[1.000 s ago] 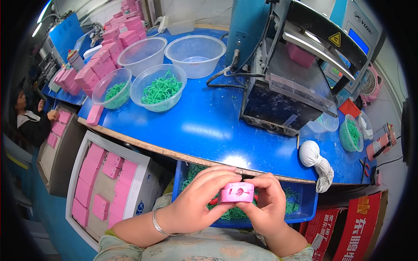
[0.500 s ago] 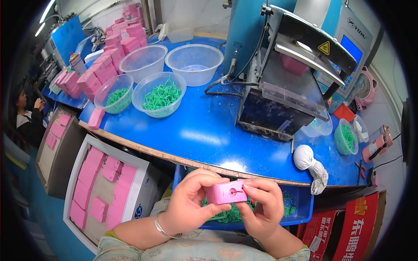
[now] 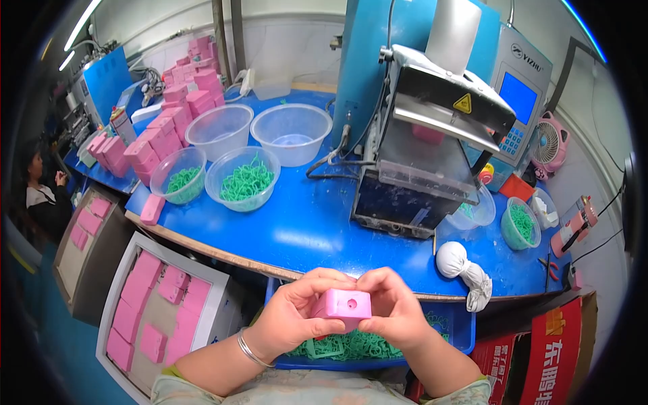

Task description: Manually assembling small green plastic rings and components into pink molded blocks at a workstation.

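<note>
A small pink rectangular block (image 3: 345,304) with a round hole in its facing end is held between my hands above the bench's front edge. My left hand (image 3: 290,309) grips its left side, thumb low and fingers over the top. Around the right side and back curl the fingers of my right hand (image 3: 397,312), its thumb at the lower corner; some fingertips are hidden behind the block. Below them a blue tray (image 3: 464,331) holds a heap of green rubbery strips (image 3: 361,347), with a bit of red showing by my left thumb.
A press machine (image 3: 432,135) stands on the blue bench (image 3: 304,233). Clear bowls (image 3: 243,197) and stacked pink blocks (image 3: 162,135) are at the left, a white cloth bundle (image 3: 466,270) at the right. A box of pink blocks (image 3: 216,260) sits lower left; another person (image 3: 47,196) is far left.
The pink block has turned in my hands, its holed end now facing me more squarely. My right fingers have moved from its front face to behind it. The view has tilted up slightly.
</note>
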Tool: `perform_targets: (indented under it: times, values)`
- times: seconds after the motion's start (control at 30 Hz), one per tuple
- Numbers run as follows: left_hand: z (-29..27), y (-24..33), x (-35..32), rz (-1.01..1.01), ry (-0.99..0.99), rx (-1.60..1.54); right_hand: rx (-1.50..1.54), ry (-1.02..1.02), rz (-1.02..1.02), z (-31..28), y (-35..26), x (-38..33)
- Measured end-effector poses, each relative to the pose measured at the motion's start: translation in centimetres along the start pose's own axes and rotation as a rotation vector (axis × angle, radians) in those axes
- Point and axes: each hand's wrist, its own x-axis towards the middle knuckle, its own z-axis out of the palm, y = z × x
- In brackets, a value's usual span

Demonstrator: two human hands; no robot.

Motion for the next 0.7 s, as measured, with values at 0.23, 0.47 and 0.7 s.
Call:
perform_targets:
  times: [0.23, 0.47, 0.7]
  values:
    - [0.4, 0.7, 0.6, -0.184, 0.070, -0.101, -0.304, 0.044, 0.077, -0.5, -0.5, 0.0]
    - [-2.9, 1.8, 3.6, 0.395, 0.048, 1.743, 0.204, 0.441, 0.094, -4.8, -7.1, 4.9]
    - [-4.6, 5.0, 3.7, -0.133, -0.343, 1.590, 0.113, 0.319, 0.120, -6.3, -8.6, 3.2]
